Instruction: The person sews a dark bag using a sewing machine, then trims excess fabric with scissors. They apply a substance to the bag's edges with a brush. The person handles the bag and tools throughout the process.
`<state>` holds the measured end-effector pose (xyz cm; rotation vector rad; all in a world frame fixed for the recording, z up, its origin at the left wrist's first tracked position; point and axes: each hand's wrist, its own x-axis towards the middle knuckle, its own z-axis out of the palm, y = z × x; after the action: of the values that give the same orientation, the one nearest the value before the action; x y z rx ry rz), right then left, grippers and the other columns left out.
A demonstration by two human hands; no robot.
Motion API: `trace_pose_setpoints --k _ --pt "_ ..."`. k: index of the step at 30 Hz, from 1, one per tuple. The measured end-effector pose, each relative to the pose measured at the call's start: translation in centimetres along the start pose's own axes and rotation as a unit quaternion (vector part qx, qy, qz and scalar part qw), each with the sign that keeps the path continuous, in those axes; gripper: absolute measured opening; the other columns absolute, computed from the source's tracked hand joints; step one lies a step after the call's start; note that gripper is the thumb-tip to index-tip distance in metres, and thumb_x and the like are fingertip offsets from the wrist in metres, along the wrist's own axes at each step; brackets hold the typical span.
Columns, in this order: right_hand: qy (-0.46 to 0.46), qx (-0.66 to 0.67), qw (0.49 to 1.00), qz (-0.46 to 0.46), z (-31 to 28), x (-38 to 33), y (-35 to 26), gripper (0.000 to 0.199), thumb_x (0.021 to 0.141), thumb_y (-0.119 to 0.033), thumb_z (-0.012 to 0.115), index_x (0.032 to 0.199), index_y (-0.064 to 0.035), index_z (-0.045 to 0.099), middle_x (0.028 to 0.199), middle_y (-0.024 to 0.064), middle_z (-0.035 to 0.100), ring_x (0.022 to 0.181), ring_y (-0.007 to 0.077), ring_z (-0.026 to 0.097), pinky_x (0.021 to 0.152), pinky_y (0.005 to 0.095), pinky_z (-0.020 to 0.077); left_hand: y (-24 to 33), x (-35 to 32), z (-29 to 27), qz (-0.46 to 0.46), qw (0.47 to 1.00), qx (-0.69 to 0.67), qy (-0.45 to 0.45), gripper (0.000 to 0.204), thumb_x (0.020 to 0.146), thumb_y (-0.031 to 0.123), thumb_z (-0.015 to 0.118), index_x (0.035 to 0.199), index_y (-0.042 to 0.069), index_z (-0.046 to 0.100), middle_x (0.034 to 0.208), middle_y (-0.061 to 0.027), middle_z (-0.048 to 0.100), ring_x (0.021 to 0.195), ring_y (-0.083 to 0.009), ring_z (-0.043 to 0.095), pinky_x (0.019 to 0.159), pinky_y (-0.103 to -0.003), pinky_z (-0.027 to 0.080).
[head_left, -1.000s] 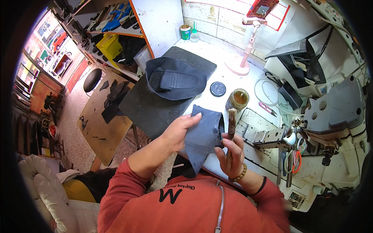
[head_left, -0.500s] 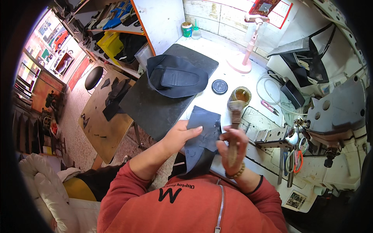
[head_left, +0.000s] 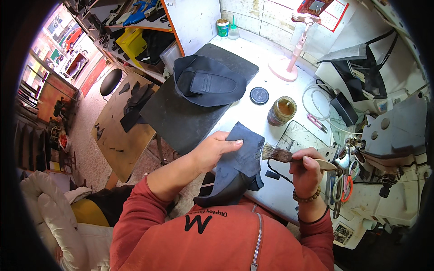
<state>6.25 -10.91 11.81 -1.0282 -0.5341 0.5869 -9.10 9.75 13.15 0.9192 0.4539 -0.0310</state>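
Observation:
In my left hand (head_left: 221,147) is a dark leather piece (head_left: 244,149), pinched at its left edge with the thumb on top. Its lower part folds and hangs toward my lap. My right hand (head_left: 307,171) is closed round the handle of a brush (head_left: 282,154). The bristles meet the right edge of the leather piece. Beyond the brush stands a glass jar (head_left: 282,111) with brownish stuff inside, its top uncovered. A round black lid (head_left: 259,95) lies to the jar's left.
A shaped black leather piece (head_left: 212,83) rests on a dark board (head_left: 174,122) at left. A pink stand (head_left: 289,63) is at the back, pink-handled snips (head_left: 316,123) by a white cable. A sewing machine (head_left: 398,131) fills the right. Scraps lie on a low wooden table (head_left: 113,144).
My right hand has brought the brush from beside the jar's mouth down to the leather's right edge, turning it sideways. The view has shifted slightly; my left hand keeps its hold.

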Motion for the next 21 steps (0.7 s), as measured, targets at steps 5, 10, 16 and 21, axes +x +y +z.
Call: trace_pose_setpoints --k 5,10,16,21 --pt "-0.061 -0.037 0.997 0.023 -0.4 0.0 -0.2 0.028 0.079 -0.022 0.054 0.082 0.0030 0.067 0.064 0.0097 0.060 0.052 0.0133 0.054 0.047 0.0235 0.0385 0.1 0.3 -0.3 -0.003 1.000 -0.013 -0.009 0.026 0.094 0.012 0.054 0.111 -0.006 0.059 0.104 -0.0125 0.066 0.090 -0.0204 0.065 0.082 -0.034 0.052" --pt "-0.181 -0.070 0.980 -0.032 -1.1 0.7 -0.1 0.028 0.077 -0.020 0.052 0.079 0.0025 0.068 0.061 0.0108 0.059 0.053 0.0143 0.053 0.048 0.0260 0.0401 0.5 0.4 -0.6 -0.024 0.999 -0.021 0.004 0.024 0.092 0.012 0.057 0.109 -0.004 0.061 0.102 -0.0106 0.067 0.089 -0.0195 0.066 0.080 -0.033 0.053" --pt "-0.173 -0.025 0.983 -0.052 -1.6 0.8 0.6 0.030 0.075 -0.021 0.053 0.079 0.0044 0.068 0.061 0.0129 0.059 0.052 0.0160 0.052 0.048 0.0271 0.0413 0.8 1.0 -1.3 -0.033 0.998 -0.053 -0.001 0.023 0.092 0.011 0.059 0.108 -0.005 0.062 0.102 -0.0114 0.067 0.088 -0.0188 0.066 0.077 -0.031 0.054" --pt "-0.186 -0.050 0.981 -0.024 -1.9 0.8 0.9 0.030 0.073 -0.020 0.054 0.080 0.0054 0.068 0.062 0.0145 0.061 0.052 0.0184 0.054 0.049 0.0283 0.0426 0.7 1.1 -1.9 -0.023 0.998 -0.058 -0.027 0.024 0.092 0.011 0.059 0.110 -0.005 0.061 0.102 -0.0117 0.067 0.088 -0.0194 0.067 0.079 -0.033 0.055"
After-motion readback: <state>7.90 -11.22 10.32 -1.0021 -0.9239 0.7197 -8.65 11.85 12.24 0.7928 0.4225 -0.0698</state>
